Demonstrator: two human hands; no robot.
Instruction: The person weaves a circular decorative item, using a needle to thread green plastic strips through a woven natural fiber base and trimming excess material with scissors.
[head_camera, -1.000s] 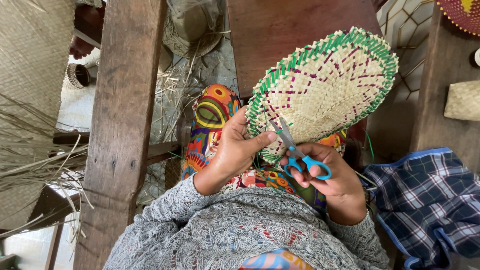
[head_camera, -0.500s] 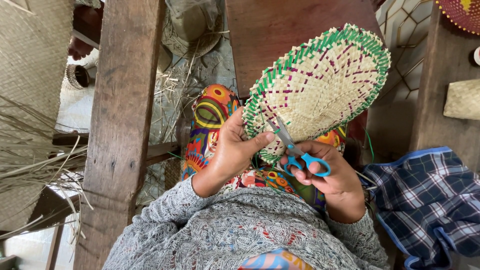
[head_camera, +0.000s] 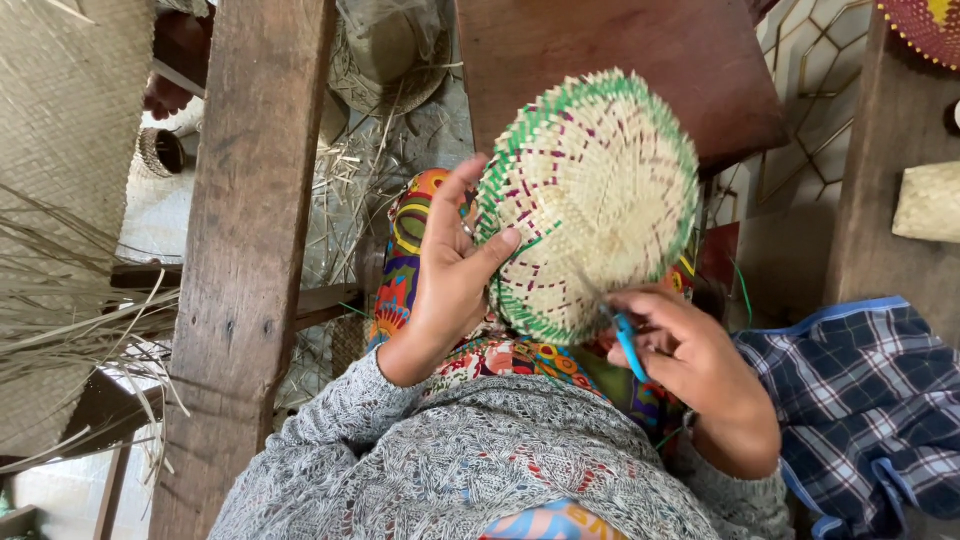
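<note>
A round woven straw mat (head_camera: 595, 195) with a green edge and purple flecks stands tilted above my lap. My left hand (head_camera: 452, 270) grips its left rim, thumb on the front face. My right hand (head_camera: 700, 365) is below the mat's lower right edge and holds blue-handled scissors (head_camera: 628, 345); only part of a handle shows between the fingers, and the blades are blurred against the mat. A grey knitted top (head_camera: 470, 465) covers my arms, and bright patterned cloth (head_camera: 410, 250) covers my lap.
A thick wooden post (head_camera: 255, 220) runs up the left. Loose straw strips (head_camera: 70, 320) and a woven mat (head_camera: 60, 110) lie further left. A dark wooden board (head_camera: 620, 60) is behind the mat. Blue checked cloth (head_camera: 860, 390) and a small woven pouch (head_camera: 928, 202) lie right.
The mat has turned and moved left, now facing more round-on. My right hand with the scissors has dropped lower and to the right, so the blades are less visible.
</note>
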